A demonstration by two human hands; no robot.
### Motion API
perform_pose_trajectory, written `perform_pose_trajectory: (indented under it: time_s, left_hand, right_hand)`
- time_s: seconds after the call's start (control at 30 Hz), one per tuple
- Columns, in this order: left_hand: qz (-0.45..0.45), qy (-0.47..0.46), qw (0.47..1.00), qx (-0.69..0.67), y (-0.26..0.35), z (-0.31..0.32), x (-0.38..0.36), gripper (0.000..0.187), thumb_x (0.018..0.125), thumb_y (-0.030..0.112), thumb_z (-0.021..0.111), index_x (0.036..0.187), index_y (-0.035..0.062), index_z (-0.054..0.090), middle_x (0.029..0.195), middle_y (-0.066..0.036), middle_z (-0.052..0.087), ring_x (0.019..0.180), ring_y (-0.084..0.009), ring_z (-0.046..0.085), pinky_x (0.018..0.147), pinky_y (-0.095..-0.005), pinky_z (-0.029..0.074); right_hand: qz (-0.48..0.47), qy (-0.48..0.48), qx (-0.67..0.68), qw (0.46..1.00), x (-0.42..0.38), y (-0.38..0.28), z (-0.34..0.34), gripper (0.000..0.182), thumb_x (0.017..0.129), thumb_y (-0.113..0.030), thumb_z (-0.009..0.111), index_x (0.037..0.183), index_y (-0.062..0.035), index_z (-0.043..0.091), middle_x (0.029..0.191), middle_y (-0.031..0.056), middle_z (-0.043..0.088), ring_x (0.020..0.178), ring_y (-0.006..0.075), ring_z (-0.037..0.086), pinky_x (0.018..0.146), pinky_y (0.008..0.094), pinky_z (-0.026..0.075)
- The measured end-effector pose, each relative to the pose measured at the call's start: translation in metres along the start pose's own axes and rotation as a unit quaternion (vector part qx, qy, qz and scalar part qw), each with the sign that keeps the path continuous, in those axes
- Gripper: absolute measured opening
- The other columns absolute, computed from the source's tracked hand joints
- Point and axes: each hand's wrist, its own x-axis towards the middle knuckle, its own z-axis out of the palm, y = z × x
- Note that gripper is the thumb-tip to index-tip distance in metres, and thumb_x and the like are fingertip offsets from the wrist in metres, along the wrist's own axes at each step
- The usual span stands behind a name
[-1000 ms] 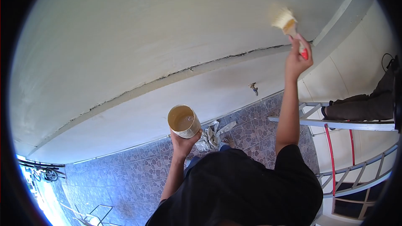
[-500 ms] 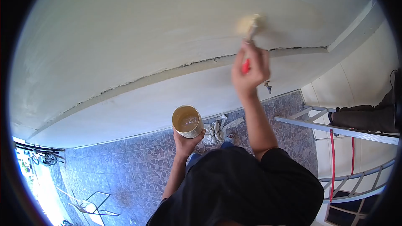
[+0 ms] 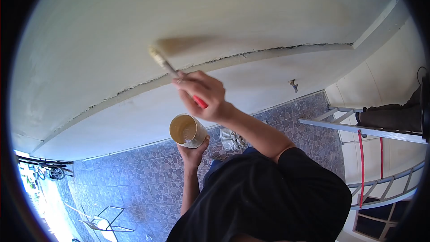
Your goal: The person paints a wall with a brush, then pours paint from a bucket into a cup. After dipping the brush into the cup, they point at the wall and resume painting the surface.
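Observation:
My right hand [image 3: 204, 94] grips a paintbrush [image 3: 166, 65] with a red handle end. Its pale, paint-covered bristles are at the cream wall [image 3: 107, 31], just above a cracked ledge line. Below it, my left hand [image 3: 192, 152] is wrapped round the underside of a round paint can [image 3: 200, 136], which tilts with its mouth toward the wall. Cream-coloured liquid shows inside. A dark shadow of the brush and hand falls on the wall to the right of the bristles.
A tap [image 3: 293, 86] sticks out of the lower wall. On the patterned tile floor [image 3: 152, 175] lies a crumpled pale cloth [image 3: 232, 140]. At the right a person's legs [image 3: 389, 118] rest on a metal ladder [image 3: 363, 127]. A folding chair frame [image 3: 109, 224] stands lower left.
My right hand has swept the brush far to the left and slightly down along the wall. The can in my left hand has shifted a little left.

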Motion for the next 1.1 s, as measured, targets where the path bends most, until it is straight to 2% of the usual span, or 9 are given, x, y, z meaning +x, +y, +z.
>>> perform_pose_trajectory:
  time_s: [0.1, 0.17, 0.23, 0.33, 0.43, 0.73, 0.87, 1.0, 1.1]
  left_hand:
    - [0.031, 0.019, 0.999, 0.011, -0.002, 0.007, 0.001, 0.056, 0.073, 0.009, 0.092, 0.121, -0.0006, 0.064, 0.11, -0.009, 0.071, 0.099, -0.0186, 0.069, 0.089, -0.0355, 0.057]
    - [0.035, 0.014, 0.999, 0.001, 0.003, 0.016, 0.002, 0.056, 0.073, 0.008, 0.092, 0.121, -0.0006, 0.064, 0.11, -0.009, 0.071, 0.099, -0.0187, 0.069, 0.089, -0.0357, 0.057]
    - [0.038, 0.003, 0.999, -0.01, 0.004, 0.026, 0.003, 0.057, 0.073, 0.008, 0.092, 0.122, -0.0006, 0.064, 0.11, -0.009, 0.071, 0.099, -0.0189, 0.069, 0.089, -0.0359, 0.057]
    - [0.019, -0.014, 1.0, -0.005, 0.0, 0.044, 0.006, 0.056, 0.073, 0.008, 0.092, 0.121, -0.0007, 0.064, 0.11, -0.009, 0.071, 0.099, -0.0189, 0.069, 0.09, -0.0359, 0.057]
    - [0.009, -0.05, 0.999, 0.008, 0.0, 0.065, 0.01, 0.054, 0.074, 0.008, 0.092, 0.12, -0.0005, 0.065, 0.11, -0.009, 0.071, 0.1, -0.0186, 0.069, 0.09, -0.0358, 0.057]
    - [0.011, -0.112, 0.994, 0.004, 0.004, 0.129, 0.011, 0.056, 0.073, 0.011, 0.093, 0.122, -0.001, 0.066, 0.112, -0.01, 0.073, 0.1, -0.0189, 0.07, 0.091, -0.0358, 0.057]
    - [0.021, -0.134, 0.991, 0.015, 0.01, 0.147, 0.009, 0.056, 0.073, 0.011, 0.093, 0.121, -0.0005, 0.067, 0.111, -0.01, 0.073, 0.099, -0.0192, 0.07, 0.09, -0.0358, 0.057]
    - [0.04, -0.152, 0.987, 0.023, 0.014, 0.153, 0.008, 0.051, 0.074, 0.01, 0.091, 0.117, 0.0013, 0.067, 0.105, -0.008, 0.074, 0.095, -0.0185, 0.072, 0.086, -0.0353, 0.059]
    - [0.014, -0.176, 0.984, 0.022, 0.017, 0.147, 0.004, 0.055, 0.072, 0.01, 0.093, 0.12, 0.0008, 0.067, 0.109, -0.008, 0.073, 0.099, -0.0192, 0.07, 0.091, -0.036, 0.057]
  right_hand:
    - [-0.019, 0.039, -0.048, 0.998, 0.005, 0.032, -0.053, 0.026, 0.087, 0.005, 0.076, 0.112, -0.0025, 0.073, 0.103, 0.0134, 0.078, 0.087, 0.0236, 0.075, 0.073, 0.0322, 0.059]
    - [-0.019, 0.093, -0.113, 0.989, 0.012, 0.047, -0.098, 0.022, 0.087, 0.005, 0.075, 0.107, -0.0019, 0.074, 0.097, 0.0119, 0.078, 0.082, 0.0222, 0.074, 0.071, 0.0328, 0.057]
    - [-0.019, 0.088, -0.18, 0.98, 0.013, 0.061, -0.149, 0.026, 0.092, 0.009, 0.072, 0.116, -0.0004, 0.073, 0.103, 0.0157, 0.075, 0.09, 0.0227, 0.074, 0.074, 0.0325, 0.061]
    - [0.013, 0.13, -0.205, 0.97, 0.01, 0.084, -0.213, 0.018, 0.096, 0.01, 0.067, 0.112, 0.0062, 0.071, 0.106, 0.016, 0.07, 0.093, 0.0236, 0.072, 0.083, 0.039, 0.069]
    - [0.05, 0.188, -0.183, 0.964, 0.01, 0.104, -0.271, 0.013, 0.097, 0.008, 0.066, 0.11, 0.0088, 0.07, 0.108, 0.0151, 0.068, 0.097, 0.0235, 0.071, 0.086, 0.0411, 0.069]
    - [0.063, 0.282, -0.285, 0.914, 0.011, 0.174, -0.44, 0.014, 0.096, 0.009, 0.067, 0.109, 0.0078, 0.072, 0.107, 0.0151, 0.07, 0.094, 0.0235, 0.073, 0.084, 0.0374, 0.069]
    - [0.121, 0.354, -0.227, 0.899, 0.016, 0.167, -0.469, 0.012, 0.097, 0.005, 0.068, 0.107, 0.0095, 0.072, 0.104, 0.0175, 0.072, 0.095, 0.025, 0.074, 0.085, 0.0372, 0.069]
    - [0.083, 0.401, -0.256, 0.876, 0.012, 0.182, -0.472, 0.01, 0.096, 0.005, 0.069, 0.104, 0.0098, 0.073, 0.103, 0.0179, 0.073, 0.095, 0.0253, 0.074, 0.087, 0.0361, 0.067]
    - [0.042, 0.339, -0.366, 0.866, 0.009, 0.204, -0.445, 0.016, 0.092, 0.003, 0.075, 0.107, 0.0015, 0.076, 0.101, 0.0098, 0.075, 0.087, 0.018, 0.071, 0.072, 0.0311, 0.06]
